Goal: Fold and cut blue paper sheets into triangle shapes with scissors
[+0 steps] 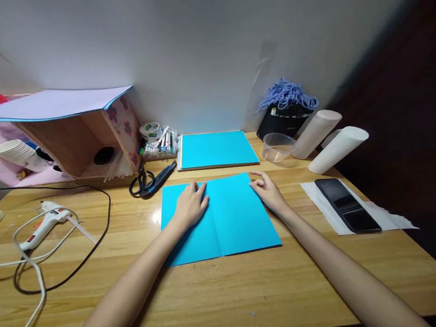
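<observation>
A bright blue sheet of paper (234,223) lies unfolded on the table, with a crease running down its middle. My left hand (191,204) rests on the paper's left half near the crease, fingers apart and pressing down. At the upper right edge of the sheet, my right hand (269,192) pinches the paper between thumb and fingers. The right half lifts slightly off the wood along that edge.
Behind the sheet lies a stack of coloured paper (217,149). Scissors (142,183) and a utility knife (160,179) are left of it. A glue gun (47,223) with cords sits at left, a phone (347,205) at right. A clear plastic bowl (277,148) stands behind.
</observation>
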Tool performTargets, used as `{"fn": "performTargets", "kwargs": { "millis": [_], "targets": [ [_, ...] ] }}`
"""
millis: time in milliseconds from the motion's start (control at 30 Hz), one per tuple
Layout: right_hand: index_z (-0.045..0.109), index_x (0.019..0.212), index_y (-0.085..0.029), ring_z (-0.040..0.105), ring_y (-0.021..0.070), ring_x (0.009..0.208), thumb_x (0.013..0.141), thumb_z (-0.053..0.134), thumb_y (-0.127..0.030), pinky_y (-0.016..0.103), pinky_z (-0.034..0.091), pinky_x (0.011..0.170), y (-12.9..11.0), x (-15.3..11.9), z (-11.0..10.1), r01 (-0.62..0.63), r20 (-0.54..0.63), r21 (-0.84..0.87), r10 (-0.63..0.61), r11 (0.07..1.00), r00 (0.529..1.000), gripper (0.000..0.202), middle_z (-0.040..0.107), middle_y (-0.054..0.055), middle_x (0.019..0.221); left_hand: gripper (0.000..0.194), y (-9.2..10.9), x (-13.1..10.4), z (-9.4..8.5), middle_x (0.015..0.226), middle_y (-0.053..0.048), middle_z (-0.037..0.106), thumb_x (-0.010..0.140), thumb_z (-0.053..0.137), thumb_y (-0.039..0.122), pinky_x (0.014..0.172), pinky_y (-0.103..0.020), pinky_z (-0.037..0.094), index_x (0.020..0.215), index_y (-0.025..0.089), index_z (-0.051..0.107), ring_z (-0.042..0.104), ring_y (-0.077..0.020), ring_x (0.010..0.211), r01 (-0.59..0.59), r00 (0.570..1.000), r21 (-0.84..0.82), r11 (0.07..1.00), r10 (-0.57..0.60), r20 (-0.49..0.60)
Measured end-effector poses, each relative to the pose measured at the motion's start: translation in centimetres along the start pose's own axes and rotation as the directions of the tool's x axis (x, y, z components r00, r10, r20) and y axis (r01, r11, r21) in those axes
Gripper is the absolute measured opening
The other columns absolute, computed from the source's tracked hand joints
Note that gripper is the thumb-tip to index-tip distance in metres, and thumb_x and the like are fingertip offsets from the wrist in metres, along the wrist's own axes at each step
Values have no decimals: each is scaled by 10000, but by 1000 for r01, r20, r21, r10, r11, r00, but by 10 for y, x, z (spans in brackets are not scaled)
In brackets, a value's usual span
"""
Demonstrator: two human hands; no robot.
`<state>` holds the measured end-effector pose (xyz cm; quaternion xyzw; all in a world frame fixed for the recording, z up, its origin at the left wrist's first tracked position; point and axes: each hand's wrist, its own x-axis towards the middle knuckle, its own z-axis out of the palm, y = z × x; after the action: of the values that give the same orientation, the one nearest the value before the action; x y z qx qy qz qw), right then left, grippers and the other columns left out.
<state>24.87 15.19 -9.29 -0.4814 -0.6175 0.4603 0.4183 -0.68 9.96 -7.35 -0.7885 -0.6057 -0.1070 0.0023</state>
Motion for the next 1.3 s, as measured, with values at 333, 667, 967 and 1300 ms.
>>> {"fn": "performTargets", "kwargs": {
  "millis": [333, 667, 967, 1300],
  "targets": [
    [605, 821, -158, 546, 191, 766, 740, 505, -366, 281, 401, 665, -4, 0, -3, -45, 53, -177, 55, 983, 997, 244, 615, 66, 852, 452, -3, 1, 3, 1021, -88, 440, 860, 326, 358, 759, -316, 394, 1280, 195, 363, 464, -221, 925, 6, 1000, -15, 1000, -6, 4],
    [587, 812, -147, 488, 135, 572, 682, 562, -411, 230, 359, 514, 1, 0, -4, -78, 21, -89, 80, 993, 997, 295, 566, 17, 656, 449, -1, 1, 0, 1029, -88, 451, 857, 329, 361, 762, -314, 396, 1274, 197, 370, 467, -223, 941, 17, 1000, -2, 1000, -17, 14],
    [515, 833, -172, 318, 65, 337, 698, 563, -432, 193, 231, 346, -1, 0, -7, -131, 75, -5, 131, 991, 989, 297, 381, -84, 478, 477, 0, 1, -5, 1056, -88, 459, 858, 314, 385, 727, -298, 401, 1297, 201, 342, 476, -221, 929, 24, 997, 27, 999, -26, 67],
    [516, 870, -181, 401, 85, 382, 730, 547, -420, 201, 322, 363, -6, -8, -6, -92, 12, -58, 93, 994, 996, 279, 461, -54, 552, 485, 0, 0, -3, 1054, -89, 447, 864, 302, 381, 733, -313, 393, 1322, 224, 316, 460, -221, 901, -9, 998, 14, 1000, 8, 57]
  ]
}}
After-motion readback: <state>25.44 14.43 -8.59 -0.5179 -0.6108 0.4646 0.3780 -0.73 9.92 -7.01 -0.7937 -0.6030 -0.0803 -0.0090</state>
